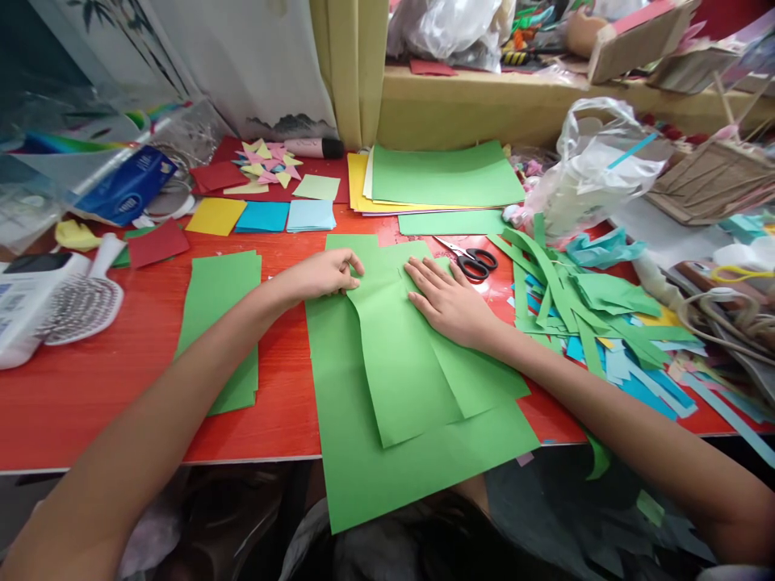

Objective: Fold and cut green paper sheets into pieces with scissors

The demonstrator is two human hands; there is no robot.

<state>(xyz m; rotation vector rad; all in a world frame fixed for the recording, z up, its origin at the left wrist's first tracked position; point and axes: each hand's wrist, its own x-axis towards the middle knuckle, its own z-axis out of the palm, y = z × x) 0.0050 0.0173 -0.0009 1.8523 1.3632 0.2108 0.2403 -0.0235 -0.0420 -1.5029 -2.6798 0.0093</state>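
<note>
A folded green paper sheet [400,355] lies on a larger green sheet [375,460] at the front of the red table [90,387]. My left hand [324,273] has curled fingers and pinches the folded sheet's top left edge. Fingers stretched out, my right hand [448,300] lies flat on the folded sheet's upper right part and presses it down. Black-handled scissors [469,258] lie just beyond my right hand.
A stack of green rectangles [221,315] lies left. Green and blue paper strips [581,307] pile up at right. Coloured sheets [441,177], small squares [260,216], a hairbrush [81,303] and a plastic bag [599,161] crowd the back and sides.
</note>
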